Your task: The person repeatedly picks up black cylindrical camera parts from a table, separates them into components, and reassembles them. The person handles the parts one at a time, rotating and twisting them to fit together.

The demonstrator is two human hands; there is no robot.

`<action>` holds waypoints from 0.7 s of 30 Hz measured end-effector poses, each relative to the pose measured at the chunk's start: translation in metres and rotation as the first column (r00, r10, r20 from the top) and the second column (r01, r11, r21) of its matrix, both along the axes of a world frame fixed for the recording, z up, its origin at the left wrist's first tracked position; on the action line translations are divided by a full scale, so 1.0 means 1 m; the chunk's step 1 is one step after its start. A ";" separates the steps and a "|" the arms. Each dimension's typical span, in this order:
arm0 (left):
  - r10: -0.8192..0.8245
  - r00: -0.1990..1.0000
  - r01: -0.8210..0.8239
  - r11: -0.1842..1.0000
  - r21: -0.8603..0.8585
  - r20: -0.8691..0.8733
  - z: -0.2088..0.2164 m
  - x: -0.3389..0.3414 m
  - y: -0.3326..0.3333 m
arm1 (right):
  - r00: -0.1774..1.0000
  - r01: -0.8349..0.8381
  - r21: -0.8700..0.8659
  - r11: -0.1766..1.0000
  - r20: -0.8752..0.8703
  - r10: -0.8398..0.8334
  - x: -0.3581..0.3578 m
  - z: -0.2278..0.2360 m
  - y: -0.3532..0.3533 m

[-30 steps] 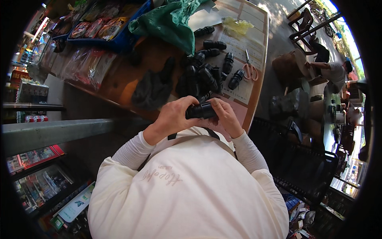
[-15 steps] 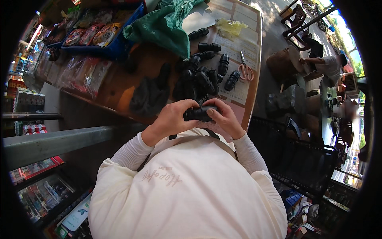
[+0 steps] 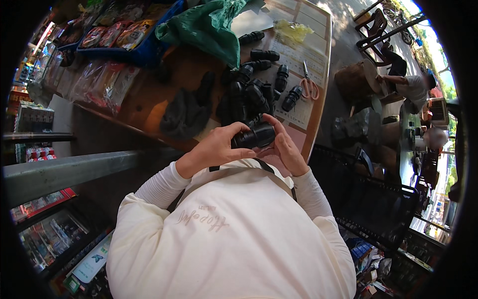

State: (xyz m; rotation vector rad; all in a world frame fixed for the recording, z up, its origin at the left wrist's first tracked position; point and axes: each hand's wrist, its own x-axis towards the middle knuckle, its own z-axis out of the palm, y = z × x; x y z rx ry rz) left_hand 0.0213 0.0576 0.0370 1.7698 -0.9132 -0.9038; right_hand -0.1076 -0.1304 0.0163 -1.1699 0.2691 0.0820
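Note:
My left hand (image 3: 217, 148) is closed around a black plastic pipe coupling (image 3: 261, 136), held level in front of my chest at the table's near edge. At its other end is my right hand (image 3: 287, 148), fingers stretched out and thumb apart; whether the palm touches the coupling is hard to see. Just beyond my hands lies a heap of similar black couplings (image 3: 255, 94). Several more lie loose around it, among them a coupling (image 3: 292, 98) near pink-handled scissors (image 3: 309, 88). A dark grey cloth (image 3: 185, 115) is left of the heap.
The wooden table (image 3: 144, 110) bears a green sack (image 3: 206, 30), a crumpled yellowish plastic bag (image 3: 293, 32) and clear packets (image 3: 107, 87). At the back left stands a blue crate (image 3: 149, 56) of packages. A metal rail (image 3: 74, 174) runs at my left, a black chair (image 3: 371, 199) at my right. Another person (image 3: 411, 84) sits far right.
My right hand has loosened from the coupling, its fingers now straightened and thumb lifted away. The left hand keeps its grip, and the coupling has tilted slightly.

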 end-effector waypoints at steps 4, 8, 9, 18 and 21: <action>0.118 0.848 -0.031 0.984 -0.175 0.516 -0.015 -0.010 -0.004 | 0.974 -0.061 -0.118 0.991 -0.223 0.033 0.005 -0.012 -0.008; 0.065 0.943 -0.047 0.997 -0.060 0.328 -0.011 -0.009 -0.003 | 0.994 -0.012 -0.150 0.989 -0.109 -0.004 0.006 -0.004 -0.002; 0.036 0.976 -0.037 0.999 -0.002 0.217 -0.010 -0.007 -0.002 | 0.998 -0.039 -0.167 0.985 -0.062 0.029 0.005 -0.001 -0.002; 0.045 0.986 -0.051 0.998 -0.036 -0.162 -0.014 -0.003 0.003 | 0.976 -0.118 -0.033 0.992 0.179 0.122 0.003 0.010 -0.004; 0.025 0.999 -0.025 1.000 -0.017 -0.022 0.001 -0.003 0.000 | 0.999 -0.040 0.088 0.995 0.022 0.038 0.001 0.001 -0.002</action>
